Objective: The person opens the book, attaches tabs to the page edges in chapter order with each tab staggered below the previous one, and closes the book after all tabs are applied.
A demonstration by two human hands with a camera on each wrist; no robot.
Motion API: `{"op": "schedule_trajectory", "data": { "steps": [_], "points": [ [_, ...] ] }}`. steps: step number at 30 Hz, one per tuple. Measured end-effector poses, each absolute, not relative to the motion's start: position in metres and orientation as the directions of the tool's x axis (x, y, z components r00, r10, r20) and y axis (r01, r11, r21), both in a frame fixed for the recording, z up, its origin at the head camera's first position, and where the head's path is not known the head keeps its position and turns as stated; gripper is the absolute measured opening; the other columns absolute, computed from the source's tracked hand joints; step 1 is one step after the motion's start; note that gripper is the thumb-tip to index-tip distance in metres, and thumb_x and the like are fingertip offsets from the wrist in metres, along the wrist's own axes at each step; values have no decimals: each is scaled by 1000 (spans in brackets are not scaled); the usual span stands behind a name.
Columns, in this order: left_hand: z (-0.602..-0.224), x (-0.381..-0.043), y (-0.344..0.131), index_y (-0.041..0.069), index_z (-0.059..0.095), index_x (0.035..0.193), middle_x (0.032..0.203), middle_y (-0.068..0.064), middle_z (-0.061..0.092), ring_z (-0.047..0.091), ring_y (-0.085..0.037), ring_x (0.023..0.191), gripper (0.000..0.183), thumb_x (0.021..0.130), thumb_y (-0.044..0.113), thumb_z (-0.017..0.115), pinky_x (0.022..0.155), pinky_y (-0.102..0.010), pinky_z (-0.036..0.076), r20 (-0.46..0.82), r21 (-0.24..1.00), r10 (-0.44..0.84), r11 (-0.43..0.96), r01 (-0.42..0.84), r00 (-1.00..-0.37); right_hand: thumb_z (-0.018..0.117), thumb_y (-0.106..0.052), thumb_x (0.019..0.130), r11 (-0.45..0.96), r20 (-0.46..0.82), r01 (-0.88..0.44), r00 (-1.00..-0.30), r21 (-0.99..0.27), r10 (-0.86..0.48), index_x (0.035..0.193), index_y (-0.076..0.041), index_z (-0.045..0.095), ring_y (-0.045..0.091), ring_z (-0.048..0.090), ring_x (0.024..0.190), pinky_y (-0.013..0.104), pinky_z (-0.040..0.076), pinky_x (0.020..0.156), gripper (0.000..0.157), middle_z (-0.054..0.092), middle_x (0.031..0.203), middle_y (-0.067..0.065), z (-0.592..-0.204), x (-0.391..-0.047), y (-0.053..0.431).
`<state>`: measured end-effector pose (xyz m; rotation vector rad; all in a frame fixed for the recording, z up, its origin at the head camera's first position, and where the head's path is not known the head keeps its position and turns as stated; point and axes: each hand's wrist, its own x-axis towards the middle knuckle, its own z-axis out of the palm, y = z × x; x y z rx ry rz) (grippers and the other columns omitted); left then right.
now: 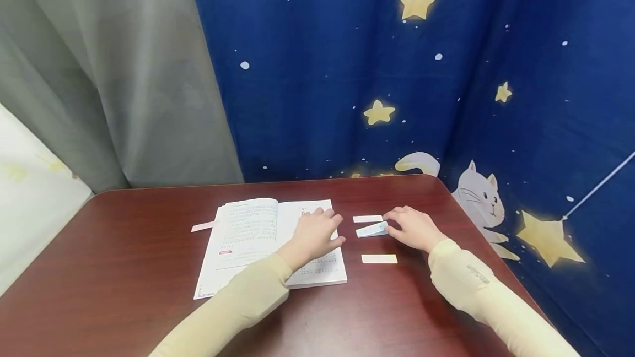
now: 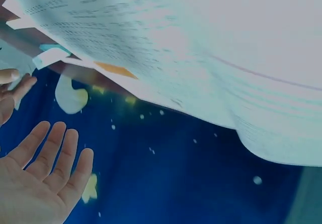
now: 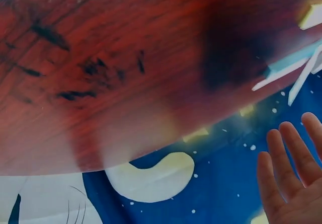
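Note:
An open book (image 1: 248, 241) with printed pages lies on the table. Above its right-hand page hovers the left hand (image 1: 317, 236), fingers spread and nothing in them; the left wrist view shows that same hand (image 2: 48, 176) palm-on with straight fingers. To the book's right, the right hand (image 1: 413, 227) has its fingertips at the right end of a light-blue paper strip (image 1: 371, 230). In the right wrist view the fingers of the right hand (image 3: 297, 168) look extended, below the strips. A pinkish-white strip (image 1: 367, 218) lies just behind the blue one.
A pale yellow strip (image 1: 379, 259) lies nearer the front of the table, right of the book. A pink strip (image 1: 202, 226) sticks out from the book's left edge. The dark red table (image 1: 124, 269) ends at grey and star-patterned blue curtains (image 1: 317, 70).

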<state>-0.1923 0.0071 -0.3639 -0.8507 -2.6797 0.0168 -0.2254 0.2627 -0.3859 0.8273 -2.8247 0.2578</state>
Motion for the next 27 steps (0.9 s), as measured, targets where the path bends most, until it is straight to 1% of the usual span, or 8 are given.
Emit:
{"op": "schedule_trajectory", "data": {
  "steps": [4, 8, 14, 19, 25, 27],
  "points": [
    [-373, -205, 29, 13, 62, 100, 87, -1, 57, 53, -20, 80, 37, 76, 41, 62, 60, -35, 45, 235, -109, 560, 828, 551, -795, 63, -23, 79, 813, 246, -576, -803, -85, -543, 100, -12, 65, 19, 53, 85, 39, 46, 72, 24, 60, 93, 0, -394, -234, 257],
    [-383, -213, 44, 14, 63, 99, 86, 0, 57, 54, -20, 79, 33, 77, 38, 62, 60, -35, 45, 170, -112, 543, 840, 531, -822, 64, -22, 79, 816, 225, -573, -807, -74, -546, 96, -13, 66, 17, 52, 82, 37, 46, 71, 20, 60, 89, -1, -401, -238, 253],
    [-395, -221, 61, 16, 64, 91, 85, 0, 56, 55, -18, 76, 24, 77, 36, 63, 58, -35, 46, 104, -86, 498, 867, 491, -861, 64, -21, 79, 824, 194, -564, -816, -56, -545, 93, -15, 67, 16, 53, 80, 36, 46, 70, 16, 59, 86, -3, -410, -240, 249],
    [-406, -227, 72, 16, 65, 87, 84, -1, 56, 57, -19, 75, 22, 77, 35, 63, 59, -36, 46, 85, -95, 473, 880, 465, -877, 64, -20, 78, 822, 186, -567, -813, -45, -551, 92, -17, 68, 16, 53, 78, 36, 46, 70, 14, 59, 83, -4, -417, -244, 249],
    [-413, -232, 80, 19, 67, 82, 81, 0, 56, 57, -18, 71, 18, 77, 35, 64, 58, -35, 45, 89, -163, 455, 884, 438, -886, 65, -18, 77, 831, 190, -555, -820, -38, -539, 92, -17, 67, 15, 53, 77, 35, 46, 71, 15, 59, 82, -5, -419, -244, 251],
    [-414, -233, 82, 19, 67, 82, 80, 0, 56, 57, -18, 71, 15, 78, 32, 62, 57, -34, 45, 104, -186, 462, 879, 439, -881, 66, -18, 77, 835, 190, -549, -824, -39, -533, 92, -16, 67, 15, 53, 77, 35, 46, 70, 15, 58, 81, -4, -418, -244, 251]
  ]
}}
